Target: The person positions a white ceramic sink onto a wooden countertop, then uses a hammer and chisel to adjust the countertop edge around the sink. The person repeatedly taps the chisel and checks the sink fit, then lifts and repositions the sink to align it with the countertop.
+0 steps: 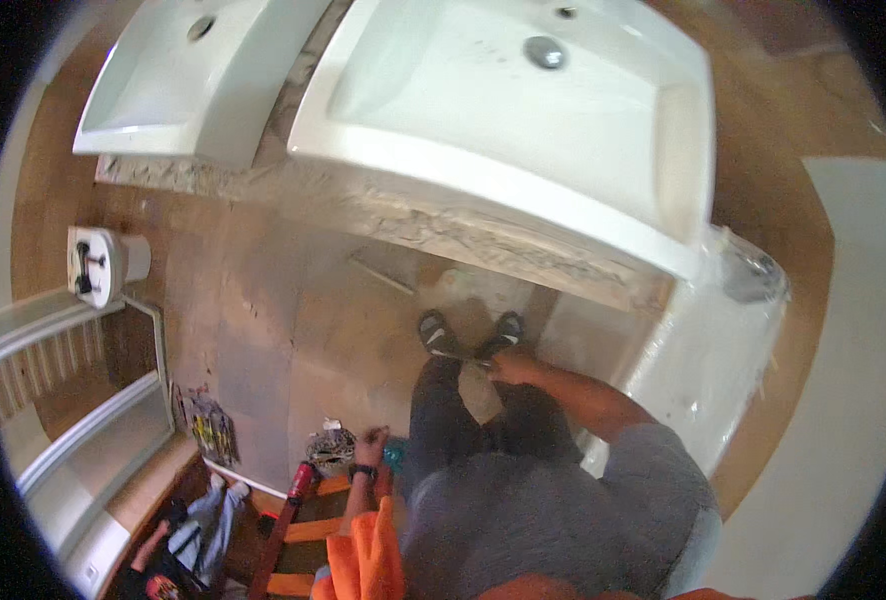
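A grey shirt [553, 510] spans five o'clock; the right hand [508, 367], half-past four, pinches a beige piece [480, 392]; left hand [368, 445], seven, grip unclear; white basin [463, 100], one o'clock.

2 white washbasins [503, 188], 1 jeans-clad person [195, 535]

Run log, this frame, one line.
right hand: at pale object, grip unclear | front: two white sinks on counter | right side: plastic-wrapped white object | lower left: ladder with orange rungs
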A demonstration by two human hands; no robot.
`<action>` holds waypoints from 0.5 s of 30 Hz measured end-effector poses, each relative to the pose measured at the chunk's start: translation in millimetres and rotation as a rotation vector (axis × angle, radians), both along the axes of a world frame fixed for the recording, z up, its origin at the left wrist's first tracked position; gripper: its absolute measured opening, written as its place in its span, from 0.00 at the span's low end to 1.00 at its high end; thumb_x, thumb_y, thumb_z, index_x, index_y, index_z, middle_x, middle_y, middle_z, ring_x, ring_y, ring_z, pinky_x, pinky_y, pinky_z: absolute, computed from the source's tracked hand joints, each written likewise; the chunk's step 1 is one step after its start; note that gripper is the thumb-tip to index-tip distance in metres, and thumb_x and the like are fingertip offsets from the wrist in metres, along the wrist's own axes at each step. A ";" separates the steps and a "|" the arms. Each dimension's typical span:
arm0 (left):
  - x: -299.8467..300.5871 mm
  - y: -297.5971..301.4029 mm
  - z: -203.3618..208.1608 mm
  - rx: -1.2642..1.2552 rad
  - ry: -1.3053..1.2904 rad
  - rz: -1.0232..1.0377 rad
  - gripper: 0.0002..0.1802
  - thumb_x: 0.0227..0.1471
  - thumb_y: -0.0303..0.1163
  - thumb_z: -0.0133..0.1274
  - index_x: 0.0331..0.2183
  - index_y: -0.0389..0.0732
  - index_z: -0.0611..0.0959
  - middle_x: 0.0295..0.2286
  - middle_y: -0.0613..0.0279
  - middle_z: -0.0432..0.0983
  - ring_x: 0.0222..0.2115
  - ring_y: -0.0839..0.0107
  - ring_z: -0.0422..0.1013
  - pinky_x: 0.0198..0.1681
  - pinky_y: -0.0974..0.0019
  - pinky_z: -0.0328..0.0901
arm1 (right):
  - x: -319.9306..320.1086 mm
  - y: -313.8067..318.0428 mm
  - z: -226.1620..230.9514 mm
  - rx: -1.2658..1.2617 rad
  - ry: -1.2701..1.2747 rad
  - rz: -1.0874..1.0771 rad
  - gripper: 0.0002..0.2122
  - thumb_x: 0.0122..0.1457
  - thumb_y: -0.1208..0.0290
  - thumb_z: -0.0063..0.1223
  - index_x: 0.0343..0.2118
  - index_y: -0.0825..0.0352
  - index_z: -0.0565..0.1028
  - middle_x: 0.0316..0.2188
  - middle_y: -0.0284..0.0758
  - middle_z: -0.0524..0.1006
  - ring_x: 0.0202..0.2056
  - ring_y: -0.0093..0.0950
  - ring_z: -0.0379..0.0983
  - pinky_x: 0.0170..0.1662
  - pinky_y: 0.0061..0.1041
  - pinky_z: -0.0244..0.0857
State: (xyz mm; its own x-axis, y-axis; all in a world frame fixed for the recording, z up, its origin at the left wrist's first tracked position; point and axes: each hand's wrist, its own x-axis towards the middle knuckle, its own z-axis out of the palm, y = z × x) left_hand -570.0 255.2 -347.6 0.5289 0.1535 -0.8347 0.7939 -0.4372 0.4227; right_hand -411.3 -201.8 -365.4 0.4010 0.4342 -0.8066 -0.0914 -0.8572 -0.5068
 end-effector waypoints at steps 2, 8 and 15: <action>62.0 -4.4 0.0 -0.111 -0.081 -0.011 0.23 0.56 0.45 0.59 0.42 0.34 0.82 0.33 0.53 0.82 0.31 0.63 0.77 0.37 0.62 0.70 | -17.2 -53.9 76.0 -0.009 -0.052 0.000 0.23 0.55 0.49 0.59 0.37 0.69 0.79 0.34 0.50 0.79 0.39 0.48 0.77 0.43 0.48 0.69; 297.0 -91.6 186.6 0.125 -0.512 -0.474 0.24 0.57 0.48 0.57 0.29 0.33 0.83 0.23 0.47 0.78 0.26 0.61 0.76 0.31 0.58 0.68 | 3.9 -159.7 337.3 -0.177 -0.055 -0.321 0.25 0.57 0.44 0.56 0.40 0.66 0.79 0.34 0.47 0.80 0.39 0.45 0.78 0.43 0.44 0.69; 400.3 -277.6 341.6 -0.084 -1.154 -0.542 0.11 0.51 0.34 0.65 0.32 0.37 0.84 0.26 0.54 0.78 0.30 0.60 0.77 0.35 0.60 0.71 | -4.4 -290.2 371.2 -0.002 -0.568 -1.116 0.23 0.60 0.49 0.55 0.40 0.69 0.76 0.27 0.49 0.78 0.31 0.44 0.77 0.39 0.41 0.69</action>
State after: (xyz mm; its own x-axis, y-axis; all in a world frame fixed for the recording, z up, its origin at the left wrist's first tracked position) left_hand -169.7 -22.3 -6.0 0.9284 -0.3391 0.1518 -0.3213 -0.5274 0.7865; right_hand -415.7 -492.0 5.9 0.8402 -0.3668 -0.3994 -0.5364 -0.4540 -0.7115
